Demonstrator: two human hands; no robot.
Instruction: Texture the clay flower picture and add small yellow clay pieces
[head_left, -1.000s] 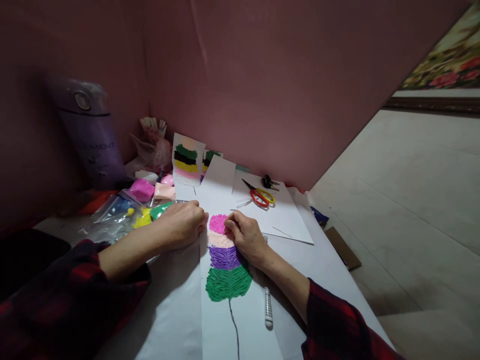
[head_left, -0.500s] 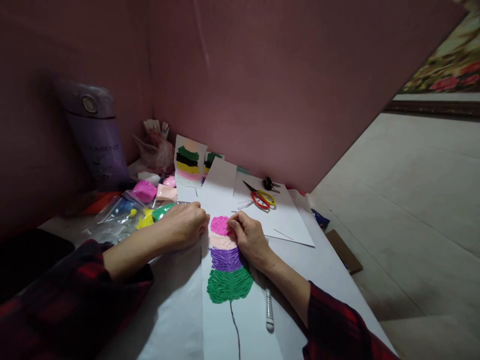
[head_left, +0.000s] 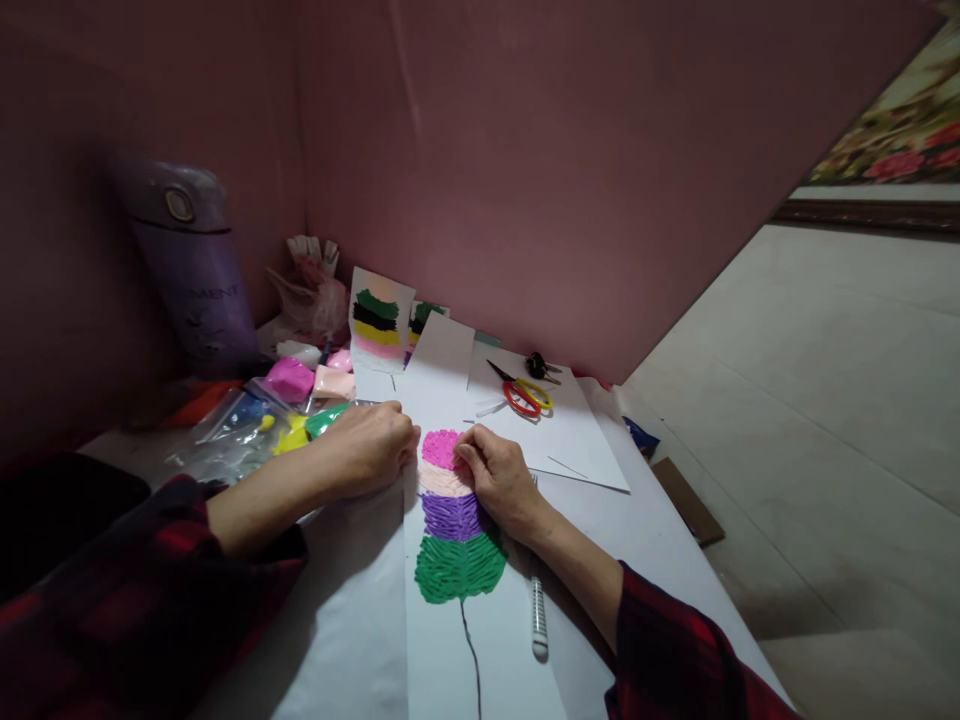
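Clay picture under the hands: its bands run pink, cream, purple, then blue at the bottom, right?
Not quite. The head view shows the clay picture with a green bottom band, not a blue one. The rest is as you said: pink, cream and purple above it.

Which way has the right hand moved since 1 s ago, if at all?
No. The right hand still rests at the right edge of the pink clay band; the slight frame shift is the camera's.

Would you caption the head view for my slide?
Right hand touches pink clay on paper strip; left hand steadies it.
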